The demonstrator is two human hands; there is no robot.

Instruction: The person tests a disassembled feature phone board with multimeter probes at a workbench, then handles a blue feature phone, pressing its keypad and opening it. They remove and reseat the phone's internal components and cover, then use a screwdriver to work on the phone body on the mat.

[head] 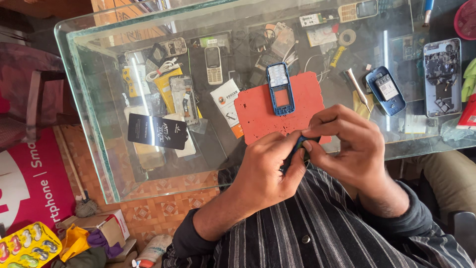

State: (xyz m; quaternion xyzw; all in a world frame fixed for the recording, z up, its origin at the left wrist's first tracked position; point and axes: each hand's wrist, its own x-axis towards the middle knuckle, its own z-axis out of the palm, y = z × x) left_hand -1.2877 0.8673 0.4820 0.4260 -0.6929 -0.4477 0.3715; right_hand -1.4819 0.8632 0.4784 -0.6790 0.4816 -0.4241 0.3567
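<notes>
Together, a small dark-blue part (297,147) is pinched between the left hand (265,173) and the right hand (347,146), just off the near edge of the glass table (99,124), above the striped shirt (317,223). Both hands are closed narrowly on it: the left thumb and fingers are wrapped round its lower end, and the right fingertips are pressed on its upper end. Most of the part is hidden, so only a sliver of blue plastic with a dark edge can be made out; its exact kind cannot be told. It is judged to be light, thin, fairly stiff yet easily cracked or bent, and smooth enough to slip; it is best taken by its edges with fingertips rather than squeezed across the middle.

Just beyond the hands, a red mat (258,116) is laid near the table's near edge, and a blue phone front frame (280,89) lies on its far part. To the right, a blue phone back shell (386,90) and a tool with a pale handle (358,89) are seen, and a stripped grey phone body (442,77) lies near the right edge.
</notes>
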